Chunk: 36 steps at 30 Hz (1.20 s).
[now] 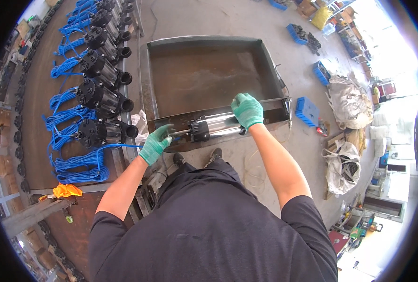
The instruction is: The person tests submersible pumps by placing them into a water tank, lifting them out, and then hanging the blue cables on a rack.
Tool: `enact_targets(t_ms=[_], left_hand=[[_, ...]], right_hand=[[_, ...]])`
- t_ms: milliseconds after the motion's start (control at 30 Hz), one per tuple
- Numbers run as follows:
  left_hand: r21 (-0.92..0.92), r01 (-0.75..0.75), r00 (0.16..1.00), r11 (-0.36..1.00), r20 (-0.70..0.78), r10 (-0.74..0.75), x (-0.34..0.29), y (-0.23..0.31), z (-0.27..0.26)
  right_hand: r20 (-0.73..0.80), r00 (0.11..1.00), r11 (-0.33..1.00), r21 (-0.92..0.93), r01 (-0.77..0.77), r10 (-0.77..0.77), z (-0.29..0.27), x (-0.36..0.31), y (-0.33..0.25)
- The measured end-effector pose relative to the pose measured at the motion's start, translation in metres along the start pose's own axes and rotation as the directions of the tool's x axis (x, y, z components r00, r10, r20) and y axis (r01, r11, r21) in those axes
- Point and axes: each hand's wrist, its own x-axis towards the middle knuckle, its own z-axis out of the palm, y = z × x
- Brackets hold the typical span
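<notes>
A submersible pump (216,125) with a shiny metal body and a black ribbed section lies on its side along the near ledge of a metal water tank (204,37). My right hand (247,110), in a green glove, is closed over the right end of its body. My left hand (156,143), gloved too, is at the other end, thumb and fingers around a thin rod-like part (180,133) sticking out of the pump. The fingertips there are partly hidden. A blue cable (124,145) runs from the left up to my left hand.
Several similar black and silver pumps (101,98) with coiled blue cables (79,169) line the bench at left. An orange cloth (67,190) lies at its near end. Brown water (209,75) fills the tank. Blue bins (307,112) and white sacks (343,167) stand on the floor at right.
</notes>
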Motion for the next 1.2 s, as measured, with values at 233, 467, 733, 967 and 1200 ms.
enact_targets(t_ms=[233, 467, 733, 967, 1200], left_hand=[[0.208, 0.578, 0.795, 0.789, 0.070, -0.602, 0.014, 0.036, -0.020], [0.932, -0.045, 0.998, 0.359, 0.057, -0.021, 0.013, 0.027, -0.003], [0.974, 0.023, 0.989, 0.224, 0.010, -0.145, 0.017, 0.045, -0.005], [-0.068, 0.629, 0.769, 0.775, 0.207, -0.606, 0.018, 0.019, -0.019], [0.718, -0.086, 0.990, 0.690, -0.014, 0.139, 0.017, 0.000, -0.005]], right_hand=[[0.001, 1.000, 1.000, -0.024, 0.008, -0.008, 0.005, 0.002, 0.004], [-0.027, 1.000, 1.000, -0.020, 0.012, -0.013, 0.004, 0.000, 0.004], [-0.062, 0.998, 0.999, 0.004, 0.033, -0.032, 0.007, 0.001, 0.004], [-0.074, 0.997, 1.000, 0.000, 0.029, -0.029, 0.008, 0.002, 0.004], [-0.065, 0.998, 1.000, 0.017, 0.025, -0.024, 0.006, 0.000, 0.006]])
